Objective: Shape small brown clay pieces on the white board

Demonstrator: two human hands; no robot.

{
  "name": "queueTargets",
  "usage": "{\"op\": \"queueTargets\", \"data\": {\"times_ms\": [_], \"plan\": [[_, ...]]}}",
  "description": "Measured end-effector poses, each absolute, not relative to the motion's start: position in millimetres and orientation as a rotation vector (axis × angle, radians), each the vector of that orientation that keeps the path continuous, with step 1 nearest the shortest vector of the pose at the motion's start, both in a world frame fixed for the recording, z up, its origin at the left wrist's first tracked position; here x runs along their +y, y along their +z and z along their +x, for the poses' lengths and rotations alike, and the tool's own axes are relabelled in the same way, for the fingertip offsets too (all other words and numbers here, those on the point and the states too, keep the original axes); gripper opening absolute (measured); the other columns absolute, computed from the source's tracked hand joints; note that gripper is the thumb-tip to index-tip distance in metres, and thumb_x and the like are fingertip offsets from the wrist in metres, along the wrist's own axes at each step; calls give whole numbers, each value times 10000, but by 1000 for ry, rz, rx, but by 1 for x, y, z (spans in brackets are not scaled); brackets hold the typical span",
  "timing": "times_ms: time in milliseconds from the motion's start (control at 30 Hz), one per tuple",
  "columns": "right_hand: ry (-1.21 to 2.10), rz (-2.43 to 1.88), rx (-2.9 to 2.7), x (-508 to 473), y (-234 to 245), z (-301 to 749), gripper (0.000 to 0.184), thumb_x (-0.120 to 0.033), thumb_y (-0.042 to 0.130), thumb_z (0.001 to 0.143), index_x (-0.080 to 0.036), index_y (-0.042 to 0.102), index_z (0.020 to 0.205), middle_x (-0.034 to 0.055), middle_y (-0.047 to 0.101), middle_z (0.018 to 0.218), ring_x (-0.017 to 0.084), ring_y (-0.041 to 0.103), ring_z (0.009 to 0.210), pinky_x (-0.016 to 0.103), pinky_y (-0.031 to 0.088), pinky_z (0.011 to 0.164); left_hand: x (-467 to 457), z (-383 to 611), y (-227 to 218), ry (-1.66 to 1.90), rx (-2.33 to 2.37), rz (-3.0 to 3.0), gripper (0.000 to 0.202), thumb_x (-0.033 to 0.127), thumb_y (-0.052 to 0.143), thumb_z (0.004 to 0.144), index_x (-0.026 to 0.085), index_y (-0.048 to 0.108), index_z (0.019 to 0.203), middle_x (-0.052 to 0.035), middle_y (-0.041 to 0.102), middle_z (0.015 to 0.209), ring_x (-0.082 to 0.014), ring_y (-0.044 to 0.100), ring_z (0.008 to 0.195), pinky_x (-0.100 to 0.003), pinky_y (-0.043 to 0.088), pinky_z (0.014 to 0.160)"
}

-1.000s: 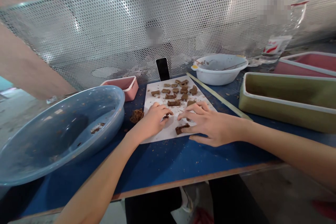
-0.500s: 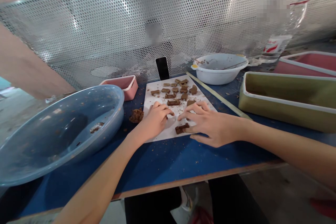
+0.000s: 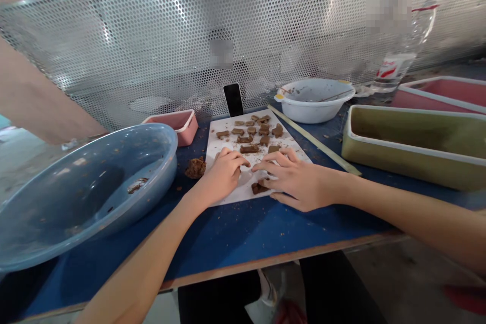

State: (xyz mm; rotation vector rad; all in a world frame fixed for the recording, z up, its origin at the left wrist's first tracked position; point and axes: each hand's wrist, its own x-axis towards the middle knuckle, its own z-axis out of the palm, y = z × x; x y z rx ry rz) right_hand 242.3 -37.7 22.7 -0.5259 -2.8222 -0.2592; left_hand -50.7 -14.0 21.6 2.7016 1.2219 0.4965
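A white board (image 3: pixel 228 136) lies on the blue table, carrying several brown bone-shaped dough pieces (image 3: pixel 248 149) toward its far half. My left hand (image 3: pixel 224 174) rests on the board's near left part with fingers curled over something small that I cannot make out. My right hand (image 3: pixel 294 179) lies beside it, fingers bent and spread, its thumb touching a dark brown piece (image 3: pixel 259 188) at the board's near edge. A lump of brown dough (image 3: pixel 195 167) sits on the table just left of the board.
A large blue basin (image 3: pixel 83 187) fills the left. Behind the board stand a small pink box (image 3: pixel 178 124), a black phone (image 3: pixel 233 99) and a white bowl (image 3: pixel 313 100). A pale stick (image 3: pixel 315 143), a green tray (image 3: pixel 413 144) and a pink tray (image 3: pixel 444 92) lie right. Perforated metal screen behind.
Both hands have stayed on the board's near part; my right hand's fingers have shifted slightly left toward my left hand. The view has drifted a little.
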Motion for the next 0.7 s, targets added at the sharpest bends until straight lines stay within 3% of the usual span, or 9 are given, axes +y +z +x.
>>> {"op": "queueTargets", "data": {"times_ms": [100, 233, 433, 700], "plan": [[-244, -484, -2835, -40, 26, 241, 284, -308, 598, 1123, -222, 849, 1223, 161, 639, 1668, 437, 562, 1443, 687, 518, 1101, -14, -51, 21, 493, 1212, 2701, 354, 92, 474, 1086, 203, 788, 1208, -111, 753, 1231, -335, 583, 1277, -546, 504, 1190], [-167, -479, -2793, -41, 28, 242, 281, -316, 637, 1115, -251, 847, 1291, 153, 644, 1654, 432, 555, 1459, 690, 495, 1129, -13, -51, 19, 502, 1211, 2690, 347, 80, 490, 1077, 205, 786, 1210, -107, 754, 1237, -330, 583, 1281, -536, 503, 1191], [-133, -741, -2742, -30, 14, 240, 453, -566, 796, 1035, -227, 813, 1334, 225, 607, 1639, 494, 478, 1537, 780, 438, 1196, -13, -51, 19, 528, 1212, 2669, 373, 62, 494, 1068, 212, 793, 1234, -104, 761, 1244, -334, 574, 1293, -531, 508, 1175], [-60, -821, -2748, -29, 10, 234, 368, -526, 826, 1009, -223, 820, 1218, 206, 602, 1624, 473, 453, 1558, 742, 431, 1227, -15, -48, 19, 537, 1238, 2667, 349, 66, 501, 1078, 208, 800, 1192, -112, 756, 1203, -336, 582, 1288, -532, 507, 1183]]}}
